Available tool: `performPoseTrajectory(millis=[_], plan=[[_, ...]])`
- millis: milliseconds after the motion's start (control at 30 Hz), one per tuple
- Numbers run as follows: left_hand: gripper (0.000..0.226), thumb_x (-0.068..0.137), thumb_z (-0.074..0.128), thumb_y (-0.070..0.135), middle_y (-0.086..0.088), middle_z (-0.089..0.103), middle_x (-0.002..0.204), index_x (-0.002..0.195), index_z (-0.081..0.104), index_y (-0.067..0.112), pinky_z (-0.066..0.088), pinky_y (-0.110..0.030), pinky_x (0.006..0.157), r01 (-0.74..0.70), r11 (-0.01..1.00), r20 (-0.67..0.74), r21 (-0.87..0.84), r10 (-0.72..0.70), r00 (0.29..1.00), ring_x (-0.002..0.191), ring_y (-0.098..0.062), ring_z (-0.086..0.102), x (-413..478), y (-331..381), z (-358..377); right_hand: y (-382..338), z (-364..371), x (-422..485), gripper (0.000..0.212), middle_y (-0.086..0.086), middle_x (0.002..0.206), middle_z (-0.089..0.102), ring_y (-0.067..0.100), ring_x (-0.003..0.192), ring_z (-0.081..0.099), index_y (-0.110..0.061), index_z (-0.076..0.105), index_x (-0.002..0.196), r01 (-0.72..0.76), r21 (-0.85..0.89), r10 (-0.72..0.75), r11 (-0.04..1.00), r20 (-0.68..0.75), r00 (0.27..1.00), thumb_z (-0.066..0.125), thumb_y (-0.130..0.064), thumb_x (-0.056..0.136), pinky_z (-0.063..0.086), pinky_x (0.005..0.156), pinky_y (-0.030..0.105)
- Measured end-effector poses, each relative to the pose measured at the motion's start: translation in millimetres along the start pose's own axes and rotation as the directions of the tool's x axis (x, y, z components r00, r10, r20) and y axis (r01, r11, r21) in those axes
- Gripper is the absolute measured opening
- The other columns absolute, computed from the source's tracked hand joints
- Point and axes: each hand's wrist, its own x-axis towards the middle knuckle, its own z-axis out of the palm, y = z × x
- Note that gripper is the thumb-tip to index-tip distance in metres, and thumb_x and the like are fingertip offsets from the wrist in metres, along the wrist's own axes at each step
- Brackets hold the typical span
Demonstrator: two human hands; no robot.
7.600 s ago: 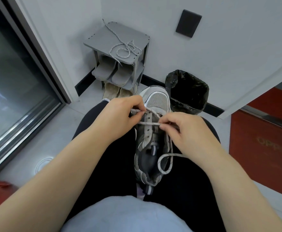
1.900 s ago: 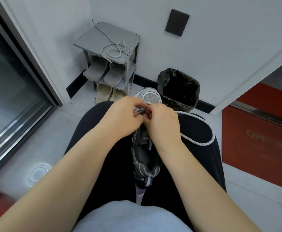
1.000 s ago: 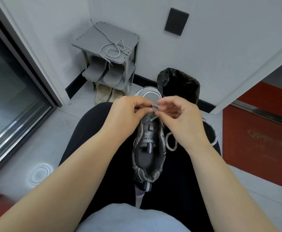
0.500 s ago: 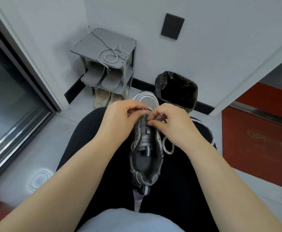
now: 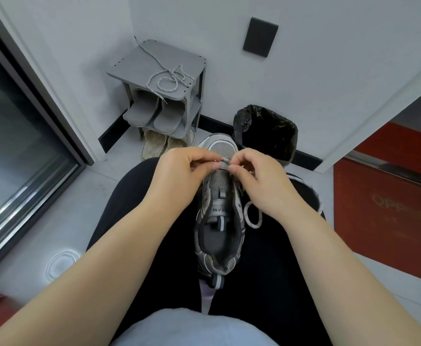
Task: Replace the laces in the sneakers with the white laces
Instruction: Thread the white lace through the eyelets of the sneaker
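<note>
A grey sneaker (image 5: 219, 231) lies on my lap between my thighs, toe pointing away from me. My left hand (image 5: 182, 173) pinches the shoe's front eyelet area at the left. My right hand (image 5: 257, 176) pinches the tip of a white speckled lace (image 5: 253, 216) at the same spot. The lace runs under my right hand, loops beside the shoe and trails over my right thigh. A second speckled lace (image 5: 167, 78) lies coiled on top of a grey shoe rack (image 5: 129, 61). The tongue and upper eyelets of the sneaker are bare.
The shoe rack stands by the wall with grey slippers (image 5: 154, 113) on its shelf and beige slippers (image 5: 154, 146) below. A black-lined bin (image 5: 267, 131) is right behind the sneaker's toe. A glass door (image 5: 17, 146) is left, a red cabinet (image 5: 389, 208) right.
Over the earlier frames the lace crossing the lower eyelets came out and both hands moved up to the toe end. In the last half second my fingertips closed together at the front eyelets.
</note>
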Motion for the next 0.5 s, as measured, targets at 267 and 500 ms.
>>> performPoseTrajectory(millis=[267, 500], plan=[[0.015, 0.078, 0.07, 0.01, 0.014, 0.069, 0.082, 0.085, 0.073, 0.023, 0.049, -0.01, 0.077, -0.007, 1.0, 0.057, -0.03, 0.009, 0.998, 0.079, -0.001, 0.066, 2, 0, 2, 5, 13, -7, 0.005, -0.012, 0.081, 0.06, 0.002, 0.079, 0.054, -0.023, 0.061, 0.084, 0.024, 0.156, -0.004, 0.987, -0.126, 0.992, 0.06, -0.021, 0.088, 0.039, 0.07, 0.014], [0.023, 0.081, 0.068, 0.013, 0.009, 0.071, 0.081, 0.073, 0.066, 0.034, 0.053, -0.018, 0.075, -0.026, 0.999, 0.059, 0.031, 0.024, 0.998, 0.075, -0.009, 0.066, 0, 1, 5, 8, 2, -3, 0.015, -0.013, 0.077, 0.064, -0.003, 0.074, 0.057, -0.028, 0.063, 0.078, 0.039, 0.327, 0.027, 0.944, -0.194, 0.981, 0.068, -0.015, 0.082, 0.043, 0.072, 0.011]])
